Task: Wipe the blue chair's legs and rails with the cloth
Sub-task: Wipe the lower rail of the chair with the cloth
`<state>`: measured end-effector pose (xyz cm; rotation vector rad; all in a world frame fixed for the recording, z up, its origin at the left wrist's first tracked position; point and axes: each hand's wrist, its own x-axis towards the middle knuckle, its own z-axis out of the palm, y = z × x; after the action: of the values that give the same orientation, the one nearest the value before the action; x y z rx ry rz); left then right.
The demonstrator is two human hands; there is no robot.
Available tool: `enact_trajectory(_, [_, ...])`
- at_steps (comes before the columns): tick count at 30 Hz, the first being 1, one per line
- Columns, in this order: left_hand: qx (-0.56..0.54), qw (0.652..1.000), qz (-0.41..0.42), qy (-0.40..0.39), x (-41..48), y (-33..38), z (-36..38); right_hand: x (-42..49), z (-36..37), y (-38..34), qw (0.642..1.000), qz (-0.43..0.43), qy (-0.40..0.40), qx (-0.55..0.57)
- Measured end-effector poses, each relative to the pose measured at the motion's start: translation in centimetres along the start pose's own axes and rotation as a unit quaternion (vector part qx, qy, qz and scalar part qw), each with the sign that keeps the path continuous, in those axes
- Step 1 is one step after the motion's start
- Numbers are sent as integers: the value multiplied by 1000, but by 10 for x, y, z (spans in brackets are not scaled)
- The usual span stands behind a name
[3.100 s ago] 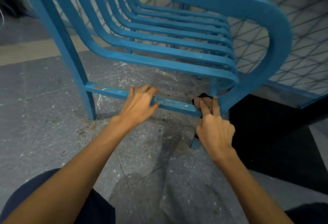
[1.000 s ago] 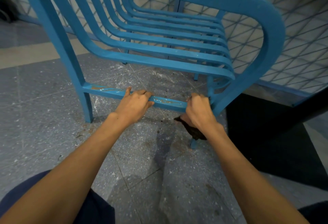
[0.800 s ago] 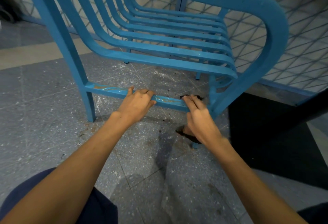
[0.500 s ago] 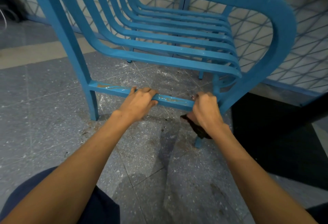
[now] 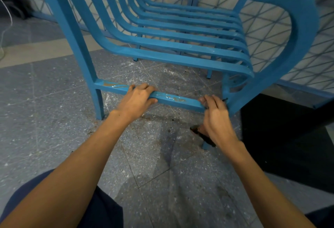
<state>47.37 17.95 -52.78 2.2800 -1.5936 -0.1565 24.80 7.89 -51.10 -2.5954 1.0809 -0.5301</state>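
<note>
The blue chair (image 5: 180, 47) stood on the speckled floor (image 5: 54, 119). The left hand (image 5: 136, 101) gripped its low rail (image 5: 173, 99), fingers curled together over the top. The right hand (image 5: 216, 117), at the rail's right end, curled its fingers round the dark cloth (image 5: 202, 133) (a corner hung below the palm).

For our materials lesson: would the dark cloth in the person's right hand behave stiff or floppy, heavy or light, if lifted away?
Probably floppy: the cloth droops in a limp fold below the right hand. Likely light too: that one hand's grip holds it up at the end of the chair's lower rail with no visible strain.
</note>
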Motion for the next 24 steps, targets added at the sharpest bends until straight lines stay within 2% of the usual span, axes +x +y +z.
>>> enact_trajectory(3, [-2, 1000, 3, 6, -1, 0, 2, 30, -5, -14, 997, 60, -35, -28])
enact_trajectory(6, [-1, 1000, 5, 12, -1, 0, 2, 39, 3, -29, 992, 103, -65, 11])
enact_trajectory(9, [1, 1000, 9, 13, -1, 0, 2, 19, 22, -41, 993, 17, -69, 95])
enact_trajectory(12, [-1, 1000, 9, 12, 0, 0, 2, -1, 20, -27, 992, -58, -81, 83])
enact_trajectory(15, [-2, 1000, 7, 16, 0, 0, 1, -6, 5, -5, 996, -89, 3, 23])
enact_trajectory(17, [-3, 1000, 9, 21, -1, 1, 2, 6, -4, 0, 998, -33, 31, 33])
enact_trajectory(20, [-6, 1000, 11, 25, -2, 1, 2, 36, -10, -5, 993, 80, -12, 87])
enact_trajectory(24, [-13, 1000, 10, 25, -2, 0, 2, 53, -4, -18, 990, 91, -34, 104])
